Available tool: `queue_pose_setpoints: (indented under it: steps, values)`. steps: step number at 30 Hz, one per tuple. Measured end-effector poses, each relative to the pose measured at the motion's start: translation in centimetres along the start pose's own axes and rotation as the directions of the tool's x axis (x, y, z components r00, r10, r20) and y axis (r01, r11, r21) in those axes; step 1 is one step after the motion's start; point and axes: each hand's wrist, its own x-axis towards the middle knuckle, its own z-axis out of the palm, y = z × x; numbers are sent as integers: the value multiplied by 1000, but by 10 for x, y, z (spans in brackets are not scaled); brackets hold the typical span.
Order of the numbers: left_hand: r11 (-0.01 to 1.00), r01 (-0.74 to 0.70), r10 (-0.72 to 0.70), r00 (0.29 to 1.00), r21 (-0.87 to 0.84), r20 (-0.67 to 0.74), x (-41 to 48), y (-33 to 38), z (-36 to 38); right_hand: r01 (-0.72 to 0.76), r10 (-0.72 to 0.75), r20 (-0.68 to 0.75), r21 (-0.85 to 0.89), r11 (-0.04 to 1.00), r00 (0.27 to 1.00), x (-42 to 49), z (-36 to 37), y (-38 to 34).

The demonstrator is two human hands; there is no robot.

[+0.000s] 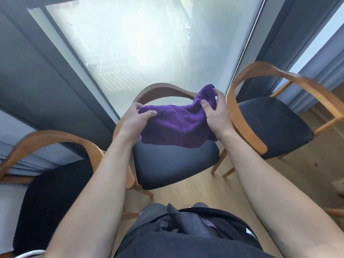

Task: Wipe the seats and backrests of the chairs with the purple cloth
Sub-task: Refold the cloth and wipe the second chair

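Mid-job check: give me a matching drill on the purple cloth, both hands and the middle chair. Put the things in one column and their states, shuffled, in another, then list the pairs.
Things
1. purple cloth
2. left hand
3. right hand
4. middle chair

States
A. grips the raised, bunched end of the cloth
B. dark seat and curved wooden backrest, beneath the cloth
C. stretched between the two hands
D. thumb on top of the lower end of the cloth

Pairs: 1-C, 2-D, 3-A, 4-B
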Motion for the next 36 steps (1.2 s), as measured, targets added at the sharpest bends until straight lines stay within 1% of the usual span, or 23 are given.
queue_pose_setpoints:
  steps: [3, 4, 6, 8, 10, 12, 17, 19, 20, 22, 24, 25, 26, 27, 30, 31, 32, 34, 36]
  values:
    - [995, 99, -98, 994, -15, 42, 5, 1, 1, -5, 8, 90, -42, 999, 996, -2, -1, 0]
    - [995, 100, -100, 994, -1, 43, 5, 1, 2, 0, 10, 127, -77, 997, 992, -2, -2, 1]
    - [998, 53, -54, 998, 32, 11, -3, 2, 4, 26, 4, 181, -163, 986, 984, -2, -5, 2]
    - [999, 45, -45, 999, 0, -4, -11, 2, 7, 74, -29, 200, -224, 972, 979, -1, -7, 2]
    - [998, 65, -65, 998, -25, 28, -18, 6, 10, 113, -69, 189, -232, 966, 980, -2, -7, 2]
    - [995, 96, -95, 994, -23, 58, -22, 8, 11, 120, -89, 150, -209, 971, 985, -3, -6, 2]
    - [986, 163, -166, 980, 38, 107, -28, 6, 11, 59, -56, 26, -121, 991, 998, -7, -7, -3]
    - [982, 189, -189, 976, 4, 111, -32, 8, 12, 62, -56, 62, -105, 993, 997, -9, -7, -7]
    - [983, 179, -171, 976, -49, 137, -33, 10, 14, 82, -70, 109, -117, 990, 992, -11, -5, -9]
    - [980, 117, -84, 976, -158, 199, -37, 16, 21, 162, -112, 228, -213, 964, 967, -16, -1, -11]
    - [970, 53, 7, 971, -239, 241, -41, 26, 29, 210, -86, 377, -301, 930, 922, -21, 8, -9]
    - [959, 29, 44, 967, -281, 252, -43, 31, 32, 213, -58, 433, -318, 924, 899, -23, 12, -8]
    - [951, 8, 75, 964, -309, 254, -44, 35, 35, 213, -52, 443, -322, 923, 895, -24, 16, -6]
    - [945, -13, 99, 964, -326, 248, -45, 37, 36, 218, -76, 412, -308, 926, 908, -23, 19, -5]
    - [938, -24, 106, 969, -345, 221, -44, 36, 36, 239, -172, 275, -233, 943, 946, -20, 21, -5]
    - [945, -13, 94, 968, -326, 234, -41, 35, 35, 249, -192, 252, -216, 944, 949, -20, 22, -5]
    - [962, -6, 80, 962, -273, 260, -38, 34, 35, 250, -201, 240, -196, 948, 950, -21, 23, -4]
    - [998, -17, 33, 952, -54, 306, -29, 35, 34, 251, -211, 229, -160, 955, 950, -26, 27, -4]
    - [992, -11, -33, 941, 127, 337, -24, 37, 33, 269, -234, 215, -152, 951, 948, -30, 32, -3]
